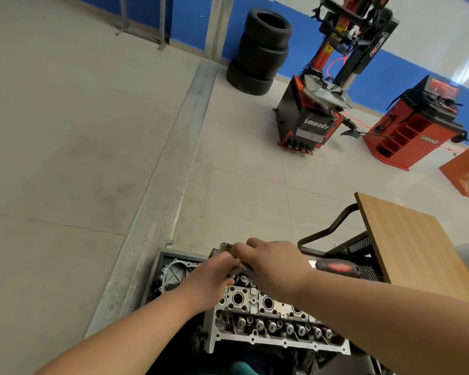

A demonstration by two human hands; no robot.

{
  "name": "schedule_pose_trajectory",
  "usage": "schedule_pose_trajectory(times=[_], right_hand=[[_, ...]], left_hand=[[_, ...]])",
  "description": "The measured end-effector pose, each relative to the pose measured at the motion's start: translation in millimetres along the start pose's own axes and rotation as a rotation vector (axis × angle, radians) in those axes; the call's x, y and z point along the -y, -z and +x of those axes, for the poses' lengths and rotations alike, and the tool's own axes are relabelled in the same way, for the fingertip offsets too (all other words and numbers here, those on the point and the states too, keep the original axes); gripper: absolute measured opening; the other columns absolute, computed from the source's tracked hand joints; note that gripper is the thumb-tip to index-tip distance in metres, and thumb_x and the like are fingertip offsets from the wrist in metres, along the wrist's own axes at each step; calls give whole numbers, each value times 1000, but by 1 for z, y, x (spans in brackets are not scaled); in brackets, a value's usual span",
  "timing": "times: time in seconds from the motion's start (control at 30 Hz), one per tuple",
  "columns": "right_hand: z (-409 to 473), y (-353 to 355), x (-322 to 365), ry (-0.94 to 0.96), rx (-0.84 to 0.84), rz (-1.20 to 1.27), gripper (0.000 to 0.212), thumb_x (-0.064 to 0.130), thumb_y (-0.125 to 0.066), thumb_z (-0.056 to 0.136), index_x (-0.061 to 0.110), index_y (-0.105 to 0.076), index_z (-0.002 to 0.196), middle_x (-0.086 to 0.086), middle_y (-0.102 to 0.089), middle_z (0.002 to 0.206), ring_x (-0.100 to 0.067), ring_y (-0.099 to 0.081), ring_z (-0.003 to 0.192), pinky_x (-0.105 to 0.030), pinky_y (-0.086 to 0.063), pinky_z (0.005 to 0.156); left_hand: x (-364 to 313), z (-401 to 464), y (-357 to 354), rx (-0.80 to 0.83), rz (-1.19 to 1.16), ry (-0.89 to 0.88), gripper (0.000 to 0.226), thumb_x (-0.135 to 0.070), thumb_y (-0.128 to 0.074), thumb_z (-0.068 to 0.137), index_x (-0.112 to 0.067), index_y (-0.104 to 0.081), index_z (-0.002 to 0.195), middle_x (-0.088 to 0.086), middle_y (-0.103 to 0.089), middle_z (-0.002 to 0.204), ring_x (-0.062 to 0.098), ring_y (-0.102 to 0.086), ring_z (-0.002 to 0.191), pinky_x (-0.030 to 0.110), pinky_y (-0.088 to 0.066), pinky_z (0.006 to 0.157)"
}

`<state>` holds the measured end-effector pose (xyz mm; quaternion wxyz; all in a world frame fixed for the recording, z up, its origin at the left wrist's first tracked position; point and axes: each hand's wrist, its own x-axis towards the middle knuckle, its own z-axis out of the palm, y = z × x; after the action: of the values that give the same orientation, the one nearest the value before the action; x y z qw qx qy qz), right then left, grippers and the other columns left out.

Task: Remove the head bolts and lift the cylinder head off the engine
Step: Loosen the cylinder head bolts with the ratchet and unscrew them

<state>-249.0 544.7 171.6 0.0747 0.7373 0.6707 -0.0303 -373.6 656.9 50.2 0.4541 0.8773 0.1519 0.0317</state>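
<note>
The aluminium cylinder head (268, 320) sits on the engine at the bottom centre, with its valve springs and spark plug wells showing. Both my hands meet over its far end. My left hand (211, 277) has its fingers curled round a dark, slim tool or bolt (234, 272) that pokes out between the hands. My right hand (274, 266) lies over the same spot with its fingers bent down on the dark piece. What the fingertips hold is largely hidden.
A red-and-black handled tool (339, 267) lies on a black mesh cart (363, 250) right of the engine. A wooden board (412, 244) leans over the cart. Stacked tyres (260, 50), a tyre changer (317, 104) and a red balancer (417, 123) stand farther off.
</note>
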Motion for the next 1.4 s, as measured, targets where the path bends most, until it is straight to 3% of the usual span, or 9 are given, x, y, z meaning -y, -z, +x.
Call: schedule_pose_trajectory(times=[0.13, 0.27, 0.43, 0.67, 0.8, 0.97, 1.07, 1.23, 1.4], right_hand=[[-19, -4, 63, -744, -142, 530, 34, 39, -56, 88, 44, -33, 112, 14, -47, 104, -12, -58, 78, -30, -39, 53], [1, -7, 94, -927, -258, 641, 20, 46, -45, 92, 41, -36, 109, 14, -46, 106, -6, -59, 74, -32, -44, 60], [-11, -16, 70, -762, -230, 336, 23, 58, -39, 96, 40, -36, 111, 14, -48, 101, -7, -51, 64, -28, -30, 49], [4, -5, -27, 301, -283, -105, 34, 46, -57, 103, 15, -70, 110, -3, -57, 83, -24, -55, 53, -32, -45, 41], [25, -4, -14, 224, -292, -128, 37, 51, -52, 102, 18, -68, 106, -3, -59, 82, -28, -57, 54, -29, -40, 45], [-9, -21, 30, -541, -297, 184, 22, 59, -43, 99, 37, -43, 102, 11, -55, 82, -16, -55, 61, -29, -39, 50], [-18, -29, 63, -709, -335, 333, 21, 60, -42, 91, 43, -38, 102, 16, -55, 89, -10, -52, 65, -26, -29, 50], [-8, -27, 52, -596, -373, 145, 31, 72, -35, 94, 41, -39, 99, 13, -51, 79, -11, -47, 54, -23, -21, 47], [6, -14, -26, 184, -423, -37, 31, 49, -62, 99, 19, -69, 94, 0, -57, 73, -24, -55, 49, -24, -33, 46]], left_hand=[[0, 1, -8, -39, -39, -35, 43, -7, -61, 98, -46, -58, 116, -20, -58, 121, 3, -57, 109, 23, -48, 95], [1, -1, -8, -16, -127, 25, 11, -19, -57, 97, -28, -62, 93, -7, -60, 99, 19, -61, 87, 47, -56, 84], [-2, 5, -5, 7, -75, -11, 31, -11, -56, 96, -41, -60, 89, -15, -57, 94, 4, -57, 86, 34, -52, 81], [7, 0, -13, -44, -97, 86, 34, -17, -60, 99, -43, -48, 118, -12, -68, 108, 11, -64, 102, 30, -52, 89], [11, 1, -14, -146, -31, 151, 34, -20, -63, 98, -45, -43, 109, -20, -56, 81, 13, -62, 82, 23, -41, 68], [7, 3, -19, -112, -3, 58, 29, -19, -59, 101, -45, -47, 105, -20, -61, 80, 4, -60, 80, 23, -48, 71], [6, -4, -23, -118, -13, 9, 54, -13, -54, 98, -65, -48, 88, -30, -63, 86, -2, -60, 81, 16, -47, 70], [4, 6, -16, -88, -23, -30, 58, -9, -52, 97, -65, -46, 85, -32, -60, 87, -2, -58, 83, 10, -45, 68], [10, 13, -20, -123, 29, 36, 27, -19, -68, 95, -31, -56, 117, -15, -58, 112, 7, -58, 102, 23, -48, 87]])
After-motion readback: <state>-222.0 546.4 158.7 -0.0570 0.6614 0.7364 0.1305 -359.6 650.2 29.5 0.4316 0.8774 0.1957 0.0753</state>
